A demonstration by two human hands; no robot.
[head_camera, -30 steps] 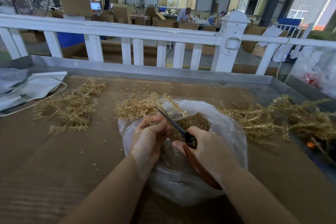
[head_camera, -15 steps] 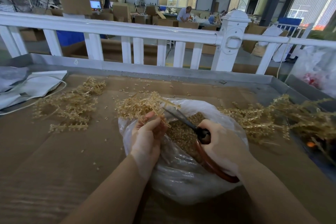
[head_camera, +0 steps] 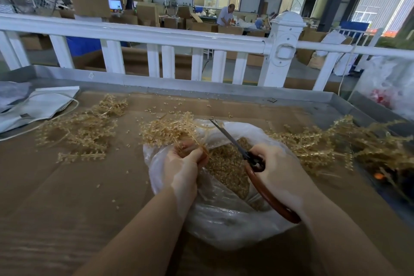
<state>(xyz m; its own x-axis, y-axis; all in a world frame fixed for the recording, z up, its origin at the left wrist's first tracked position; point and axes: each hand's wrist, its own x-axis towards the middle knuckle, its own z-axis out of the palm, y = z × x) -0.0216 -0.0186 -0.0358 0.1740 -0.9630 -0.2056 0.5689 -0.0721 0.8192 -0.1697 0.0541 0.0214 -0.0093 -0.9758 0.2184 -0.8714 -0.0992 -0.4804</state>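
Observation:
A clear plastic bag lies open on the cardboard-covered table, with small tan plastic pieces inside it. My left hand grips a tan plastic sprue branch by its stem, over the bag's left rim. My right hand holds scissors with brown-red handles. The blades point up and to the left over the bag and look closed, a short way right of the branch.
A heap of tan sprues lies at the left, a larger heap at the right. Grey-white bags rest at the far left. A metal rim and a white fence bound the table's far side.
My right hand has drawn the scissors back to the right, away from my left hand. My left hand has lifted a bushier sprue branch over the bag's rim.

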